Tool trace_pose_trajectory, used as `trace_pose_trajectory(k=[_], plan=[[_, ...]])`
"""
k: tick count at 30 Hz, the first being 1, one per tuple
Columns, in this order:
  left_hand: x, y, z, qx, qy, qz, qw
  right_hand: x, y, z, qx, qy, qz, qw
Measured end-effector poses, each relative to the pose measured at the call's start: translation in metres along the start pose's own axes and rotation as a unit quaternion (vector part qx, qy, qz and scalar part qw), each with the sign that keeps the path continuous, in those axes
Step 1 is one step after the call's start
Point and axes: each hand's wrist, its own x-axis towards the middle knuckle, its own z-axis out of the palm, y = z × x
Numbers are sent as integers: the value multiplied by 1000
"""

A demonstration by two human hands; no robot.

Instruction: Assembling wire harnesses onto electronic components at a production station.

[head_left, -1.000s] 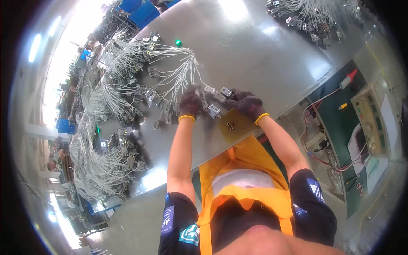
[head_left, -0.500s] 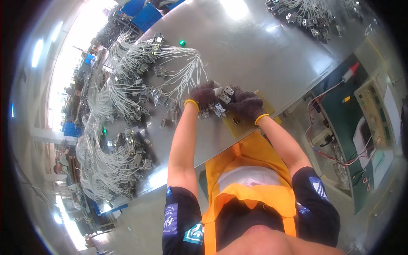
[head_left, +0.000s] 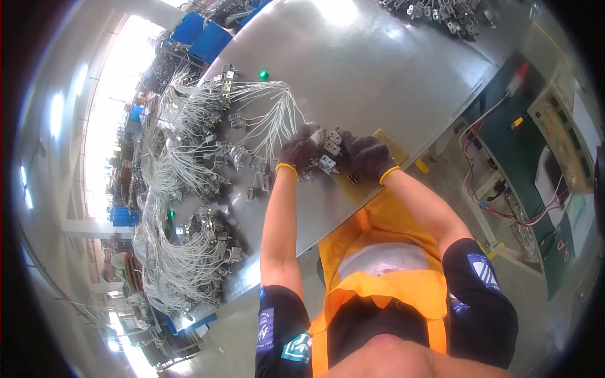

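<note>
Both hands wear dark knit gloves with yellow cuffs and work close together over the metal table (head_left: pixel 378 69). My left hand (head_left: pixel 299 151) is closed around a cluster of small silver metal fittings (head_left: pixel 331 145); white wires (head_left: pixel 280 107) fan out behind it. One more silver fitting (head_left: pixel 328 165) hangs at the gap between the hands. My right hand (head_left: pixel 368 155) has its fingers curled against the right side of the cluster; what they pinch is hidden. Under and beside it lies a yellow plate (head_left: pixel 392 146) with small dark pins (head_left: pixel 353 179) on its near part.
Heaps of white wires with metal fittings (head_left: pixel 179 246) cover the table's left side. Another heap (head_left: pixel 441 16) lies at the far right. Blue bins (head_left: pixel 210 43) stand at the far left. To the right, a green-topped bench (head_left: pixel 504 135) carries cables, scissors (head_left: pixel 563 250) and a beige device (head_left: pixel 558 135).
The whole view has shifted slightly. The hands stay together over the same spot, and the fittings between them have turned a little, with more of them showing.
</note>
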Motion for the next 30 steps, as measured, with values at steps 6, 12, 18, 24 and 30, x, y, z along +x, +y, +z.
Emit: trace_pose_trajectory(k=[6, 12, 18, 24, 30], plan=[[29, 28, -8, 307, -113, 64, 943, 2, -8, 8, 7, 1, 4, 1000], [18, -1, -3, 289, 37, 89, 953, 0, -1, 18, 39, 46, -38, 997], [16, -36, -12, 158, 10, 60, 986, 1, -14, -1, 18, -10, 30, 999], [-19, 15, 14, -78, 75, -132, 985, 12, -6, -14, 102, -31, 136, 985], [-21, 37, 19, 89, 127, 3, 988, 15, -5, 7, 346, -32, 40, 937]])
